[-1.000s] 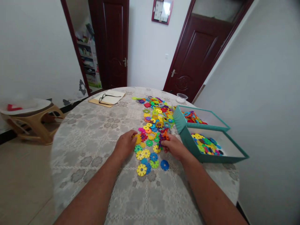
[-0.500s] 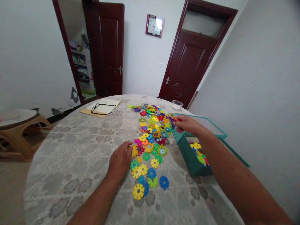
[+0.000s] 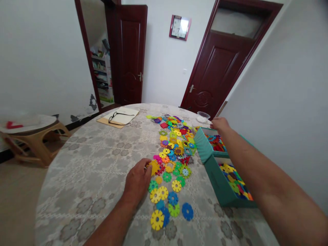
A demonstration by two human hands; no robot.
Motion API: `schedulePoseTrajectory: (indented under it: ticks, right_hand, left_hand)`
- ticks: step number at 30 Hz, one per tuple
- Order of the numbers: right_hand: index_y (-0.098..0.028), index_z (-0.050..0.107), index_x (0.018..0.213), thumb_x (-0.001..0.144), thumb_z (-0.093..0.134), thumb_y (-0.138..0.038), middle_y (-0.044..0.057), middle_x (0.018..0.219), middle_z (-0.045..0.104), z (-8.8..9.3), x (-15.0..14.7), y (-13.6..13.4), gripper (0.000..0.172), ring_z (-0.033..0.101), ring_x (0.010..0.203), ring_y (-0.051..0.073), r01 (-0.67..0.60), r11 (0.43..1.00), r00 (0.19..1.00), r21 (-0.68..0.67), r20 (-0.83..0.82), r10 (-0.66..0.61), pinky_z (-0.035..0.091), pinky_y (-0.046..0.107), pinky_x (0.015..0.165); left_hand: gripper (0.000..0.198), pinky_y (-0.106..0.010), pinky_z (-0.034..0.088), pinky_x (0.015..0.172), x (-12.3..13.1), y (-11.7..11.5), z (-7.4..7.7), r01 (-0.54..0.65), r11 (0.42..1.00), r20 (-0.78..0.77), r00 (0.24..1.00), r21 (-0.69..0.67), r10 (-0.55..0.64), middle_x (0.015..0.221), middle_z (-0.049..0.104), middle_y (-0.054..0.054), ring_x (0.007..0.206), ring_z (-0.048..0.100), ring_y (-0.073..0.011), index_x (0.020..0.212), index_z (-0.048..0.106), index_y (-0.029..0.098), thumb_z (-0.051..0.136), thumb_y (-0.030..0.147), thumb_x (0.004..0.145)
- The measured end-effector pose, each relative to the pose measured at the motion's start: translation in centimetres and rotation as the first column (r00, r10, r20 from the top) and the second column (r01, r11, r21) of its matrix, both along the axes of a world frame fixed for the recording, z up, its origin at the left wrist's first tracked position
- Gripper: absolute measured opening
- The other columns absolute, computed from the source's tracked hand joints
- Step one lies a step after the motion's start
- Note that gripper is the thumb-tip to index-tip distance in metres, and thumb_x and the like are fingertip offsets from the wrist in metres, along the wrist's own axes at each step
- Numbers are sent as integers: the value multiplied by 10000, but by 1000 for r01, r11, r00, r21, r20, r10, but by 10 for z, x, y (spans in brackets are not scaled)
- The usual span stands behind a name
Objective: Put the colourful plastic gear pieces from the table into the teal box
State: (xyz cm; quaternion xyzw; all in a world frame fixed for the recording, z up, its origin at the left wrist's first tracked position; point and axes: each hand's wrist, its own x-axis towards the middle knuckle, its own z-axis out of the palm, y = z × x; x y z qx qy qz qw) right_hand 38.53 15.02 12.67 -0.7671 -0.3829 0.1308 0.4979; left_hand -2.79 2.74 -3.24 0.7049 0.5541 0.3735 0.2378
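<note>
My left hand (image 3: 138, 176) rests on the table, thumb and fingers closed on a yellow gear-shaped plastic piece (image 3: 154, 167). Right beside it runs a long spread of colourful notched discs and gear pieces (image 3: 176, 186), heaped thicker toward the far side. My right hand (image 3: 220, 124) is over the far edge of a teal box (image 3: 217, 184), fingers curled. Whatever those fingers hold, if anything, is hidden. The box's near compartment holds mixed pieces (image 3: 232, 176); red and other coloured pieces (image 3: 216, 141) lie in its far part. My right forearm covers the box's right side.
Black-framed glasses (image 3: 114, 117) lie on an open notebook (image 3: 125, 114) at the far left of the round table (image 3: 89, 164). A clear plastic bowl (image 3: 203, 116) stands near the far edge. A stool (image 3: 33, 136) is at the left, beyond the table.
My right hand has moved from the heap's right side to the box's far edge. The far part now shows red pieces inside. My left hand keeps near the same pieces. The view has shifted.
</note>
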Motion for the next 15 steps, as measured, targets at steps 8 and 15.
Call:
schedulePoseTrajectory:
  ticks: [8, 15]
  right_hand:
    - [-167, 758, 1007, 898, 644, -149, 56, 884, 743, -24, -113, -81, 159, 677, 763, 160, -589, 739, 702, -328, 246, 669, 524, 254, 670]
    - [-197, 723, 1181, 921, 639, -239, 100, 1161, 749, -101, -223, -199, 276, 697, 1046, 233, -680, 536, 379, -500, 387, 841, 509, 329, 906]
  left_hand:
    - [224, -332, 494, 843, 1, 2, 3, -50, 999, 108, 993, -6, 51, 1003, 752, -53, 904, 679, -221, 1059, 695, 223, 510, 292, 955]
    - [271, -341, 496, 849, -4, 8, 6, -190, 981, 290, 937, -41, 194, 1009, 727, -60, 902, 651, -218, 1102, 700, 200, 504, 290, 937]
